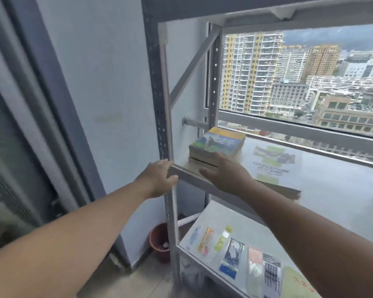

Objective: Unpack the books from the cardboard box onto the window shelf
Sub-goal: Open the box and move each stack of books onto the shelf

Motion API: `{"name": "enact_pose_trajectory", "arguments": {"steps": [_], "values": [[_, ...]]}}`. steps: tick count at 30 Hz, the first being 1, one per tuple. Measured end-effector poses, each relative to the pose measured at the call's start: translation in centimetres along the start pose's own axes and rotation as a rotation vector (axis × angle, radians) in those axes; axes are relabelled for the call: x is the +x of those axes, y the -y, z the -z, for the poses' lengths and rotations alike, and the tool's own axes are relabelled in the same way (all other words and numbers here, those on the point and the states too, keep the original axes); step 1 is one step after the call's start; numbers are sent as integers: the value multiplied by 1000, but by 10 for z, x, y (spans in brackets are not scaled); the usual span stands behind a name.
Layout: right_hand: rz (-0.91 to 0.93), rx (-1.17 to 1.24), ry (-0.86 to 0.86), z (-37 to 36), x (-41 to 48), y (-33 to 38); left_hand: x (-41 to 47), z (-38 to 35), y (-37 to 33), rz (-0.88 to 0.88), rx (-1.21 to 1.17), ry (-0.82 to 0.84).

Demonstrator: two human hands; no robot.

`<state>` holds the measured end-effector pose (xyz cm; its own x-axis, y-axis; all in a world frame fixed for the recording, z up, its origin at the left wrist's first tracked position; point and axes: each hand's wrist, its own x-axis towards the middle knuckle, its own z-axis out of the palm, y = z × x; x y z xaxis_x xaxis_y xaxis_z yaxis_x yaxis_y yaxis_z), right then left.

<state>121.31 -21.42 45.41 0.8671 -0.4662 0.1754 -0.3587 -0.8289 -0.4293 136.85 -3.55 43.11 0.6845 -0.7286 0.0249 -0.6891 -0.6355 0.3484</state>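
Two bare forearms come in from the lower left and lower right corners of the frame and meet at mid-height. In the lower right, under the right forearm, a lower shelf point(228, 214) carries a row of small sealed packets point(232, 258) lying flat, side by side. To its left, on the floor by the grey upright post point(172, 229), stands a reddish-brown bucket point(157, 240).

Above that, the left hand point(158, 178) holds the front left corner of the window shelf point(342, 190), where the shelf's front rail meets the post. Its fingers lie over the top and its thumb is at the rail's edge; blur hides how tightly it closes.

Just right of it, the right hand point(229, 172) reaches over the shelf with straight fingers and the thumb spread to the left. It holds nothing, and its fingertips touch the near side of the books point(218, 143).

The books lie as a flat stack at the left end of the window shelf, close to the white wall. The top cover shows a green and blue landscape with a yellow band at its far edge. Just right of the stack, a pale printed pad point(274, 162) with green blocks and dark lettering lies flat on the shelf.

Behind the stack a short metal rod point(195, 122) sticks out from the wall. Beyond the shelf, the window point(310, 82) fills the upper right of the frame, showing tower blocks under a cloudy sky.
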Motion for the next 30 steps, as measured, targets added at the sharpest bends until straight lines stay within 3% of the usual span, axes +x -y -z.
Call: {"name": "enact_pose_trajectory", "arguments": {"steps": [5, 19, 30], "values": [[162, 8, 202, -68, -7, 87, -80, 12, 110, 279, -4, 65], [304, 36, 759, -307, -120, 363, -419, 40, 395, 857, -102, 80], [355, -24, 907, -416, -127, 465, -491, 10, 501, 1043, -322, 56]]}}
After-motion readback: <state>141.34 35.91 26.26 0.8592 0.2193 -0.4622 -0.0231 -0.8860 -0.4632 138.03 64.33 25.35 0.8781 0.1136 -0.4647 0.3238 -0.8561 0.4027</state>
